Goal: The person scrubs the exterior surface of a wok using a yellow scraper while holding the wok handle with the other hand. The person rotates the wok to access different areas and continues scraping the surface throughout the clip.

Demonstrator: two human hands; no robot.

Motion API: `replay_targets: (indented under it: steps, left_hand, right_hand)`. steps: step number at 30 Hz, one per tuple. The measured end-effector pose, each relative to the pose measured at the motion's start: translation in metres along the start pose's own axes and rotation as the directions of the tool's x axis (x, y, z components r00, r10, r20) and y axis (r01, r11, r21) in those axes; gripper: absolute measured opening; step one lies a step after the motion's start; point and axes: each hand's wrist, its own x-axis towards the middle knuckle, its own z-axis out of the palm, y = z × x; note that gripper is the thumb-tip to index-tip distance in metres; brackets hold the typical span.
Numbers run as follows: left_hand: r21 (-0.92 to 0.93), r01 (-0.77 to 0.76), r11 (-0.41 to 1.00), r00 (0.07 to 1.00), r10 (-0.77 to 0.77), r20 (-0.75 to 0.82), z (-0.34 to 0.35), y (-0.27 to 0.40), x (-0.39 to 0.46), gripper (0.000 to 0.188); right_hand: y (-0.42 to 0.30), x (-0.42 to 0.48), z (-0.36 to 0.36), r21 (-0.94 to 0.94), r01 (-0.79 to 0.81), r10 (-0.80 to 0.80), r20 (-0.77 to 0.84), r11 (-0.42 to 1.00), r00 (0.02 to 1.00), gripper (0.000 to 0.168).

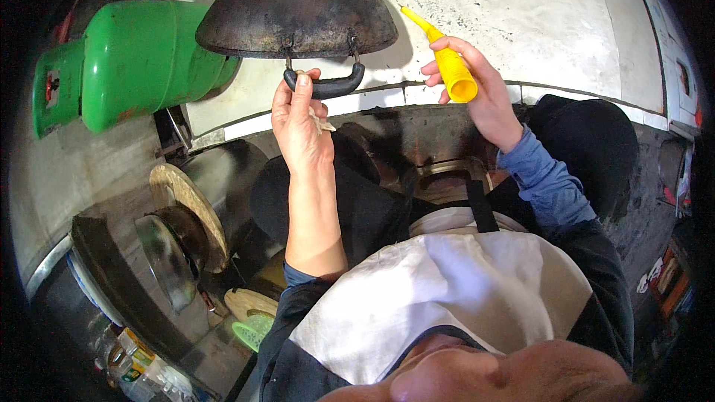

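A dark, worn wok (pixel 296 8) is tilted with its blackened underside towards me, over a white tiled surface. My left hand (pixel 304 120) pinches the left part of its black loop handle (pixel 338 86) between thumb and fingers. A small crumpled piece of whitish cloth or paper (pixel 321 124) shows at that palm. My right hand (pixel 483 78) holds a tapered yellow plastic tool (pixel 452 67). Its wide, hollow-looking round end faces me, while the narrow tip points up and left towards the wok's right side. The tip does not touch the wok.
A green gas cylinder (pixel 137 58) lies sideways to the wok's left. Dark flecks (pixel 452 11) are scattered over the white tiled surface (pixel 558 39). Round lids (pixel 192 215) and a metal pan (pixel 165 259) stand lower left, near a green perforated basket (pixel 254 330).
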Motion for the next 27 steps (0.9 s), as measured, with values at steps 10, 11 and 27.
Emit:
replay_targets:
  steps: [10,11,27]
  left_hand:
    - [0.017,-0.116,0.993,0.988,0.117,-0.098,0.015,-0.006,0.000,0.019]
    - [0.017,-0.120,0.993,0.987,0.121,-0.107,0.014,-0.007,-0.001,0.019]
    - [0.068,-0.122,0.990,0.961,0.135,-0.243,0.010,-0.015,-0.011,0.031]
  right_hand:
    - [-0.021,-0.014,0.002,-0.106,-0.381,0.393,0.124,0.918,0.911,0.049]
    - [-0.026,-0.017,0.003,-0.160,-0.405,0.426,0.126,0.900,0.896,0.054]
    - [-0.017,-0.021,0.004,-0.572,-0.165,0.317,0.177,0.803,0.932,0.051]
